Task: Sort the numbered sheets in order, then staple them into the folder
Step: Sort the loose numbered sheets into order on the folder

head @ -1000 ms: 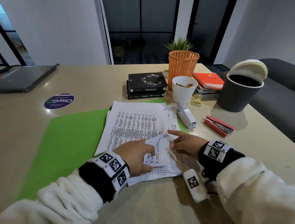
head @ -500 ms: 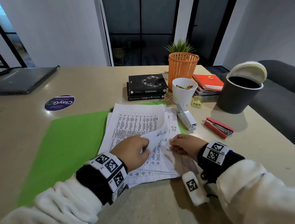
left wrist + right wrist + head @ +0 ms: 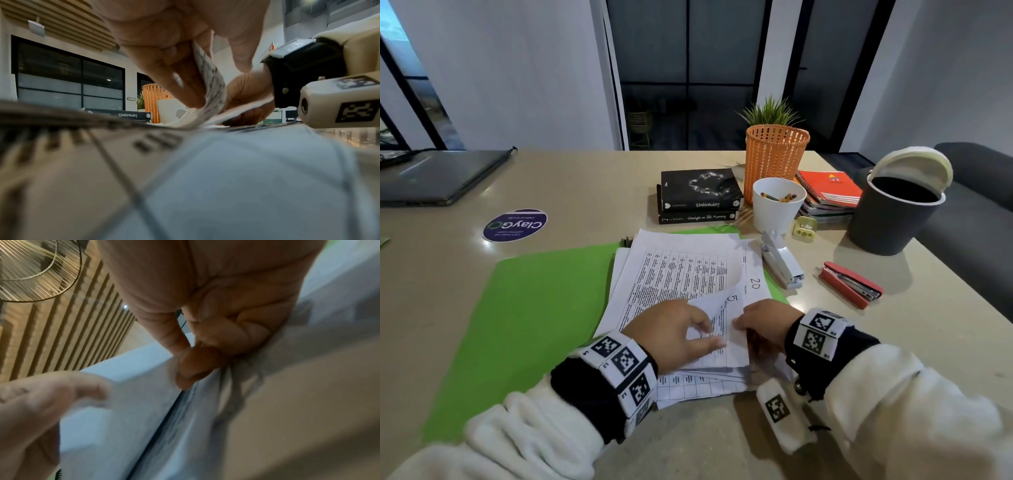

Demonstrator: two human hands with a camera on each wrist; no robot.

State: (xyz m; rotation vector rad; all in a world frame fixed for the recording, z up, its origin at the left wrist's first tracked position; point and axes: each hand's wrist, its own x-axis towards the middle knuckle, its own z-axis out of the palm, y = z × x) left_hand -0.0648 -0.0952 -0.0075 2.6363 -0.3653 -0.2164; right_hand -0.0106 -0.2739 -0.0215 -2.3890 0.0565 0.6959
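Observation:
A stack of printed, numbered sheets (image 3: 678,270) lies on an open green folder (image 3: 534,308). My left hand (image 3: 671,335) holds the curled-up right edges of the upper sheets (image 3: 213,84) between fingers and thumb. Beneath them a sheet marked 5 (image 3: 732,298) shows, and a lower one marked 20 (image 3: 755,283). My right hand (image 3: 763,323) pinches the right edge of the lower sheets (image 3: 205,402) with curled fingers. A white stapler (image 3: 781,261) lies just right of the stack and a red stapler (image 3: 851,285) farther right.
Behind the stack are two black books (image 3: 700,197), a white cup of pencils (image 3: 777,204), an orange mesh basket (image 3: 775,157), spiral notebooks (image 3: 828,192) and a dark bin with a white lid (image 3: 893,209). A closed laptop (image 3: 438,176) and round sticker (image 3: 515,225) lie far left.
My left hand lifted further sheet edges and shifted right along the stack. The number uncovered under the lifted sheets changed from 7 to 5. My right hand stayed at the stack's right edge.

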